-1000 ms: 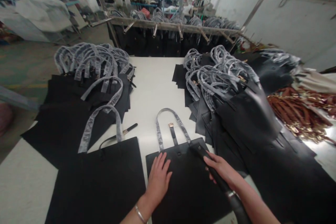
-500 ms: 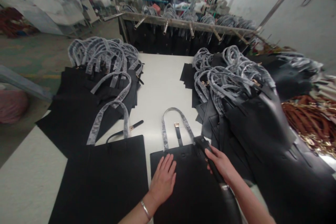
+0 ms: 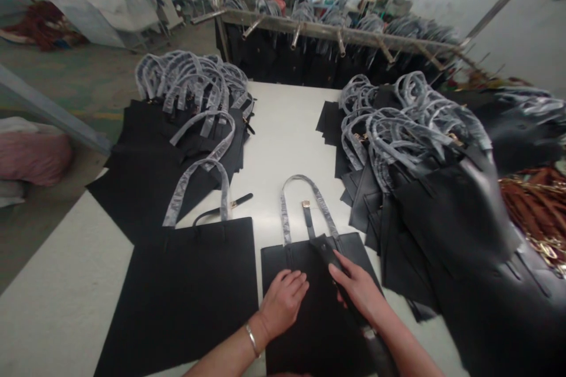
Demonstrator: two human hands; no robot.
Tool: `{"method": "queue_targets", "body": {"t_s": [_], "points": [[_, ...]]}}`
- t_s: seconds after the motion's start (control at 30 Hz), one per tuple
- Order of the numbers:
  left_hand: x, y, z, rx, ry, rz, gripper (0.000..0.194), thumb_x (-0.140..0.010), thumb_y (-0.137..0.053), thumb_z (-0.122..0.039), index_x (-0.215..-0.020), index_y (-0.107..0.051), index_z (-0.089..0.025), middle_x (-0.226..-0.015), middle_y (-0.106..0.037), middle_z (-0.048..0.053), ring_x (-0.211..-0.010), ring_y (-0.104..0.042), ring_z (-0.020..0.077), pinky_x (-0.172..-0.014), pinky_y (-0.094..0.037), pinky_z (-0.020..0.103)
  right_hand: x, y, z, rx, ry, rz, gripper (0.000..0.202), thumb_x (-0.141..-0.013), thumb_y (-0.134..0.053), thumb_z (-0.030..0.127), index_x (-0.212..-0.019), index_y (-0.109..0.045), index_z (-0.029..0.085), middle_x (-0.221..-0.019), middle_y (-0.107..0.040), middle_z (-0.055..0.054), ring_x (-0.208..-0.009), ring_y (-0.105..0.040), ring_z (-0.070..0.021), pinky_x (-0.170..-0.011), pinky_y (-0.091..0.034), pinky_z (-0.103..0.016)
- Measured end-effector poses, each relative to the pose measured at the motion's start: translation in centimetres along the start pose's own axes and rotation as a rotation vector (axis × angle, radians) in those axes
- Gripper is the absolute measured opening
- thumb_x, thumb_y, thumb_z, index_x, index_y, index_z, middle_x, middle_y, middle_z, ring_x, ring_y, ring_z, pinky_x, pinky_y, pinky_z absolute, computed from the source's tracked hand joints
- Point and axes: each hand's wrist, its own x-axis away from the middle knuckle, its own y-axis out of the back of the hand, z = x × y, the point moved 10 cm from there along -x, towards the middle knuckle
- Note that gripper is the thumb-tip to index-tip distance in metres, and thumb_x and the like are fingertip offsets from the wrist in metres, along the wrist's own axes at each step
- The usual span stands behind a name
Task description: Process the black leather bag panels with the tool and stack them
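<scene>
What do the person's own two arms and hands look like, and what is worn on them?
The left hand and right hand are ungloved, and both forearms show no sleeve. A thin, shiny, silver-coloured metal bracelet circles the left wrist; nothing worn is seen on the right.

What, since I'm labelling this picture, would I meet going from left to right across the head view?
Rounded pink bundle on the floor → flat black bag with plastic-wrapped handles → left hand → right hand → brown straps with gold-coloured metal fittings.
</scene>
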Motion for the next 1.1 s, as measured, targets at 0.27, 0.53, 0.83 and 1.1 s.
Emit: {"method": "queue_targets", "body": {"t_s": [0.27, 0.53, 0.83, 1.1], "points": [[1.0, -0.8, -0.6, 0.048, -0.083, -0.025, 0.03, -0.088, -0.047, -0.014, -0.114, -0.06, -0.017, -0.116, -0.066, 0.006, -0.111, -0.059, 0.0191, -0.099, -0.048, 0.035, 0.6, -2.6, 0.9, 0.084, 0.007, 0.135, 0.065, -0.084, -0.054, 0.046, -0.141, -0.041, 0.018, -0.067, -0.06, 0.002, -0.043, -0.056, -0.0114, -0.037, -0.044, -0.022], [0.7, -0.7, -0.4, 0.109, -0.049, -0.002, 0.023, -0.087, -0.048, -0.014, -0.105, -0.062, -0.016, -0.113, -0.067, 0.005, -0.113, -0.058, 0.0163, -0.105, -0.042, 0.029, -0.5, -5.9, 3.3, 0.158, 0.059, 0.217, 0.063, -0.084, -0.054, 0.045, -0.14, -0.045, 0.017, -0.063, -0.062, 0.002, -0.042, -0.056, -0.0118, -0.04, -0.045, -0.023], [0.4, -0.4, -0.4, 0.145, -0.049, 0.002, 0.022, -0.084, -0.049, -0.012, -0.102, -0.062, -0.018, -0.105, -0.068, 0.006, -0.105, -0.061, 0.0174, -0.099, -0.047, 0.03, -0.5, -7.1, 4.7, 0.212, 0.087, 0.152, 0.064, -0.082, -0.054, 0.047, -0.137, -0.049, 0.015, -0.08, -0.074, -0.008, -0.058, -0.068, -0.0212, -0.053, -0.055, -0.033], [1.0, -3.2, -0.1, 0.078, -0.034, 0.11, 0.009, -0.081, -0.058, -0.018, -0.078, -0.067, -0.018, -0.075, -0.071, 0.006, -0.079, -0.067, 0.0216, -0.075, -0.055, 0.032, -0.1, -10.0, 5.9, 0.274, 0.225, 0.217, 0.053, -0.078, -0.062, 0.04, -0.127, -0.061, 0.019, -0.121, -0.069, -0.009, -0.12, -0.057, -0.0296, -0.102, -0.044, -0.042]]}}
